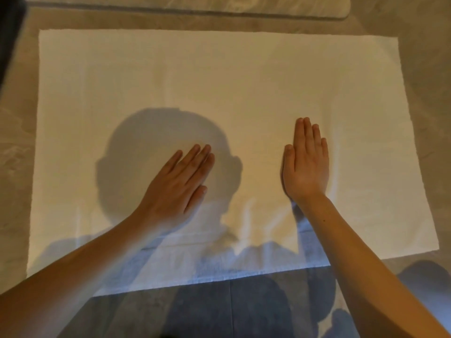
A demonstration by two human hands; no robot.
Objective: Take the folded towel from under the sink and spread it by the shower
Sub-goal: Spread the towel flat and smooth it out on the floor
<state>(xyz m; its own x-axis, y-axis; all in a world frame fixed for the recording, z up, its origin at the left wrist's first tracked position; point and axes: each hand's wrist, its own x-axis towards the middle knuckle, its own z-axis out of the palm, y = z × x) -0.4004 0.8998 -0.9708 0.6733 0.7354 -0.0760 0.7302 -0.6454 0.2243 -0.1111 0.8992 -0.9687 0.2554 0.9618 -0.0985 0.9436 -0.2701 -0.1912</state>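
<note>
A white towel (219,76) lies spread flat on the tiled floor and fills most of the view. My left hand (179,184) rests palm down on its near middle, fingers straight and held close together. My right hand (306,164) presses flat on the towel to the right of it, fingers pointing away from me. Neither hand grips the cloth. A shadow of a head and shoulders falls across the towel's near half.
A pale raised threshold (195,4) runs along the floor just beyond the towel's far edge. Grey-beige floor tiles (429,69) surround the towel on all sides. A dark shape (9,32) sits at the upper left corner.
</note>
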